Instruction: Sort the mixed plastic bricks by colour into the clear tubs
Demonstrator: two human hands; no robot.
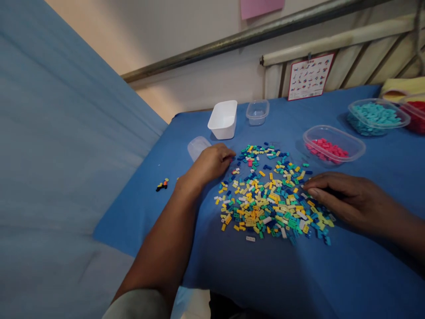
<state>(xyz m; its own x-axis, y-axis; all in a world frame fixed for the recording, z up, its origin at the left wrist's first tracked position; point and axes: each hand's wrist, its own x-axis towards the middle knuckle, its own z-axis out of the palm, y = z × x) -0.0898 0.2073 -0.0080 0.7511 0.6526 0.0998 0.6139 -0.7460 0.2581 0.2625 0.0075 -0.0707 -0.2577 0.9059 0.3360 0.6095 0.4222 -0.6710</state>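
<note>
A loose pile of small toy building bricks (265,199), in yellow, green, blue, teal and white, is spread over the blue cloth. My left hand (214,164) is at the pile's upper left edge, its fingers curled closed. A speck of pink shows by those fingertips, but what they hold is hidden. On the pile's right edge rests my right hand (345,195), thumb and forefinger pinched together. A tiny pale bit shows at its fingertips, too small to name. Just beyond the left hand, a clear plastic lid (198,147) is partly covered by it.
Behind the pile stand a white tub (223,120) and a small clear container (257,111). Pink bricks (327,149) and turquoise bricks (375,116) fill containers at right. A small brick figure (162,184) lies left. A picture card (310,76) leans at the back.
</note>
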